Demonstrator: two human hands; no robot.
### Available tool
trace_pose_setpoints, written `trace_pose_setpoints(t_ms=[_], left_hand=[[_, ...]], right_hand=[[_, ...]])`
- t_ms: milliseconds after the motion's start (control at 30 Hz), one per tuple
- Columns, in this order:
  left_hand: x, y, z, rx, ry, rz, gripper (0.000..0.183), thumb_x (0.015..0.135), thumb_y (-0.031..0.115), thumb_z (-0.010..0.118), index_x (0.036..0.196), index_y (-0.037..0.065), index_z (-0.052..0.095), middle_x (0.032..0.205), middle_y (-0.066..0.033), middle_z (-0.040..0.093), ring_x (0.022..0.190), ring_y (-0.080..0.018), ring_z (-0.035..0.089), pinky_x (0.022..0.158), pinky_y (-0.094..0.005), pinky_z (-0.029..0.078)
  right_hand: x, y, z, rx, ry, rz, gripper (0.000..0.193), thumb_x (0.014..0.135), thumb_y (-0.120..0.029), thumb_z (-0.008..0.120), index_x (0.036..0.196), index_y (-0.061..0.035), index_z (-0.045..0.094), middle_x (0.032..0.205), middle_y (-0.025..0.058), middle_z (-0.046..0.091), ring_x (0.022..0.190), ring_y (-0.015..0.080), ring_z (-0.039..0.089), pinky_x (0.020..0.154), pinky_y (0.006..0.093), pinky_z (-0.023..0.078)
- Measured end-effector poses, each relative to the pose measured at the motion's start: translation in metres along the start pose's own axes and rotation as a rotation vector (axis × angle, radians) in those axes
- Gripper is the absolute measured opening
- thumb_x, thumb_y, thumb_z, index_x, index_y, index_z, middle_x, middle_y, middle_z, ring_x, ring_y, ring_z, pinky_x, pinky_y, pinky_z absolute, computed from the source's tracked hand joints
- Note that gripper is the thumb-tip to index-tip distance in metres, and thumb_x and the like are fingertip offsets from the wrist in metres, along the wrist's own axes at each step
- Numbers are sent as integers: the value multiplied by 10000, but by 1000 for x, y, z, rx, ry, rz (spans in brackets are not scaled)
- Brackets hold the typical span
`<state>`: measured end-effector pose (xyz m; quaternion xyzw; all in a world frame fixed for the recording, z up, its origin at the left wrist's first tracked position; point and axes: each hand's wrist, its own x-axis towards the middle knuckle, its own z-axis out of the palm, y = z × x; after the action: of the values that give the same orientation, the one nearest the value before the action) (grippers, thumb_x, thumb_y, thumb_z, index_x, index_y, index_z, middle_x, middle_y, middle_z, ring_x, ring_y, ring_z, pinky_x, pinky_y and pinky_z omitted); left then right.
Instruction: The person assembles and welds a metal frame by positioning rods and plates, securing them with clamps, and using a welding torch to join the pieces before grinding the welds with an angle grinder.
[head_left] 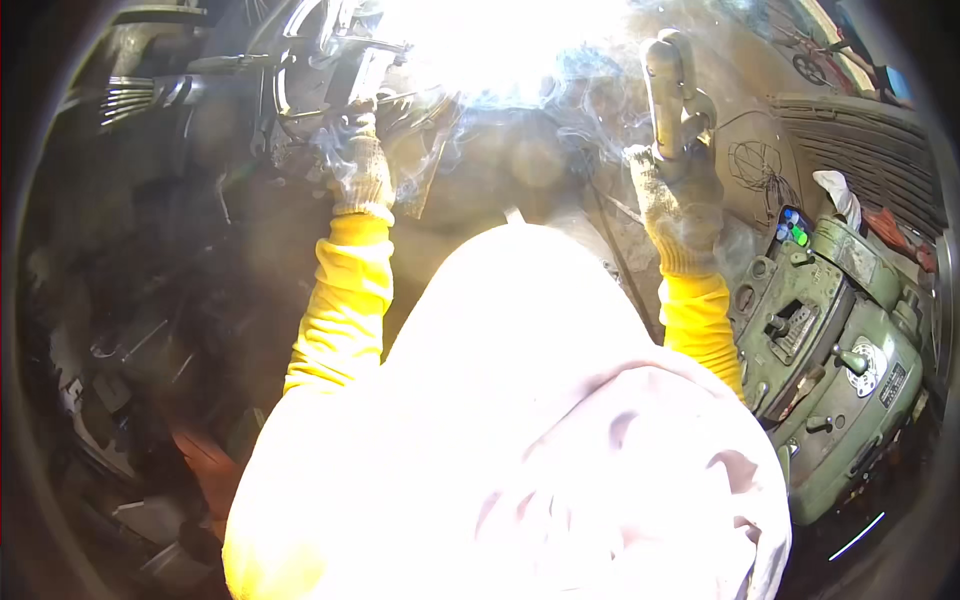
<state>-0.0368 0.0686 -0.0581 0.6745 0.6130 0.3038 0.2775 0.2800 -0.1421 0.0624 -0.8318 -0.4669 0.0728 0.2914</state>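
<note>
A blinding white arc point(510, 45) fills the top middle, with smoke drifting around it. My right hand point(683, 205), in a knit work glove, is closed around a welding electrode holder point(665, 95) held upright right of the glare. The electrode tip is lost in the light. My left hand point(362, 165), gloved as well, reaches to the metal workpiece point(350, 75) left of the arc. Its fingers look closed at the lower end of that piece, but smoke and glare hide what they grip. Yellow sleeves cover both forearms.
A green machine point(840, 350) with levers and a dial stands at the right. Coiled wire point(762, 170) and a ribbed metal panel point(860, 145) lie beyond it. Dark clutter and an orange object point(205, 465) are at the left. A washed-out pale covering point(520, 400) fills the lower middle.
</note>
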Motion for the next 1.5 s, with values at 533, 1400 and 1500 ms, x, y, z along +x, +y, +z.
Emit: trace_pose_setpoints(t_ms=[533,1400,1500], left_hand=[[-14,26,-26,457,-108,25,695,815,55,738,1451,216,511,1322,-188,588,1170,-388,614,1028,-401,503],[-20,58,-34,622,-123,181,748,794,-78,683,1457,208,488,1319,-180,563,1203,-384,574,1075,-389,466],[-21,67,-35,622,-133,134,745,794,-80,685,1456,202,489,1330,-179,556,1204,-383,574,1074,-388,466]], right_hand=[[-114,15,-3,449,-88,367,329,793,-104,820,1073,-16,670,823,30,677,740,150,653,714,300,515],[-104,5,1,395,-113,334,381,793,-154,829,1124,-28,688,993,95,746,901,213,713,841,342,542],[-104,6,2,416,-102,321,373,795,-151,827,1119,-30,690,1000,97,747,904,215,714,844,347,541]])
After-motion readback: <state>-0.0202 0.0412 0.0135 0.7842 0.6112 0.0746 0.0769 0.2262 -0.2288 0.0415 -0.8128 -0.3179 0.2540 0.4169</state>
